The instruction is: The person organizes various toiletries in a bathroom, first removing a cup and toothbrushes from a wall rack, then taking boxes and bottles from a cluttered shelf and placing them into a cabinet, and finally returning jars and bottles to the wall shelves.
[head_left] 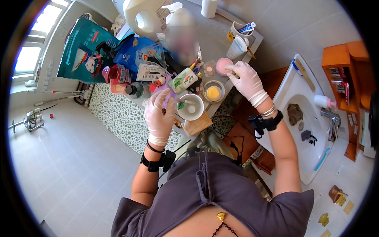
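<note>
White gloves cover both my hands. My left hand (160, 114) is beside a white mug (190, 111), its fingertips closed at the end of a thin grey stick (184, 101) that reaches into the mug. Something green shows inside by the stick. My right hand (245, 81) pinches the near edge of a round pink lid (224, 66) at the counter's right side. Between the hands, a clear round tub (213, 91) holds something yellow. A white-and-green packet (184, 80) lies behind the mug. Under the mug's near side is a light wooden block (197, 124).
Bottles and pouches crowd the counter's left, including a teal pouch (83, 51) and a large white jug (146, 17). A cup of toothbrushes (239, 29) and a white tube (237, 47) stand at the far right. A white washbasin (288, 138) is right, beside an orange shelf (335, 57).
</note>
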A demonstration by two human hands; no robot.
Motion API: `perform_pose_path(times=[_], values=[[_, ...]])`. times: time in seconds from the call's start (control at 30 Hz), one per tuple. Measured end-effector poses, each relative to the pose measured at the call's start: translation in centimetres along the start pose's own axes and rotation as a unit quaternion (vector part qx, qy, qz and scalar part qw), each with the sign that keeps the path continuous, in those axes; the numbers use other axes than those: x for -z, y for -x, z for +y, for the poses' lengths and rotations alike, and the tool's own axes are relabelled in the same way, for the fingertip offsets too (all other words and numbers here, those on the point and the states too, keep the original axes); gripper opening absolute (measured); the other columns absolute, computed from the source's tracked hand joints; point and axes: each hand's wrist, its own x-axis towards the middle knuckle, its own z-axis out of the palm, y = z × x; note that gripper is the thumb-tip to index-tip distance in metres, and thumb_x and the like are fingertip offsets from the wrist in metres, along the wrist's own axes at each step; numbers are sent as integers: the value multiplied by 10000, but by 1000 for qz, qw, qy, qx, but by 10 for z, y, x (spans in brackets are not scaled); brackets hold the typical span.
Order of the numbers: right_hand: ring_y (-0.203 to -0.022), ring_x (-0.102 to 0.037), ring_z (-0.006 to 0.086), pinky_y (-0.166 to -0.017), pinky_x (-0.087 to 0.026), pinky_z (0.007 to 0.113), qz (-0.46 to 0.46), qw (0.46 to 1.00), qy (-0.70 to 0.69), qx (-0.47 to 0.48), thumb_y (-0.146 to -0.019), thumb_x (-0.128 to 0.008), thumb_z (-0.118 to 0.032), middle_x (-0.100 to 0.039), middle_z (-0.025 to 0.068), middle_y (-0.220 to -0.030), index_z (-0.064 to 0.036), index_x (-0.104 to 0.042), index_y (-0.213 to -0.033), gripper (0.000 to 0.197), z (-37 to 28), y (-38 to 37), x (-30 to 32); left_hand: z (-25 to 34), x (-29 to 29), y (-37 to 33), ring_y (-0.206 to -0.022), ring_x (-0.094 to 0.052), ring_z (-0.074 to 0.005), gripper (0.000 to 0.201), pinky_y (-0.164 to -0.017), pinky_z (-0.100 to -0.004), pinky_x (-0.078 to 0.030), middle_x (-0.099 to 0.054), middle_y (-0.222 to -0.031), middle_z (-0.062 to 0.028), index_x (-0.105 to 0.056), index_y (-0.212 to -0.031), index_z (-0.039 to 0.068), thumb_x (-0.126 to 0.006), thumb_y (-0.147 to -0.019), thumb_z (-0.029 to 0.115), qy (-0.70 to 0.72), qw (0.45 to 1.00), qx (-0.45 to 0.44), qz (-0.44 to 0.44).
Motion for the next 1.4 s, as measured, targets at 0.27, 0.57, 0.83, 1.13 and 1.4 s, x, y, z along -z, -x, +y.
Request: perform_pose_path(times=[0.27,0.57,0.83,1.13,1.4], values=[[-882,-588,314,-776,-487,406,-94,993,-63,-9,-862,-582,-175,-605,120,-901,-131,-651,-1065,219,-11,-27,1,-10,8,-5,-908,-606,-305,222,-806,-375,-474,-647,-1010,-114,-645,-1034,60,-664,-813,61,-32,999,30,1],[-1015,-603,336,-897,-489,422,-343,926,146,-66,-894,-490,-190,-627,167,-1109,-158,-610,-1194,324,-20,-121,-80,-1,8,-10,-915,-606,-310,198,-811,-377,-471,-646,-1022,-125,-641,-1006,47,-652,-808,44,-23,1000,14,-8],[-831,-636,320,-725,-511,410,21,998,14,56,-886,-580,-177,-620,146,-936,-94,-614,-1017,159,-31,-87,-21,-9,26,4,-901,-600,-312,200,-799,-374,-476,-637,-992,-121,-618,-999,48,-639,-803,15,-31,999,36,5],[-823,-609,250,-669,-518,345,-75,990,-77,88,-795,-683,-80,-624,65,-909,-76,-627,-979,192,-112,30,57,-9,22,15,-895,-593,-296,209,-782,-376,-468,-637,-1004,-91,-627,-993,62,-655,-788,40,-7,1000,-11,14],[-859,-580,275,-743,-491,375,-97,987,-22,125,-795,-653,-65,-624,72,-933,-94,-621,-1155,363,-114,41,-3,4,28,30,-879,-575,-286,199,-776,-384,-457,-631,-1005,-69,-626,-993,75,-656,-796,70,-20,1000,-10,-9]])
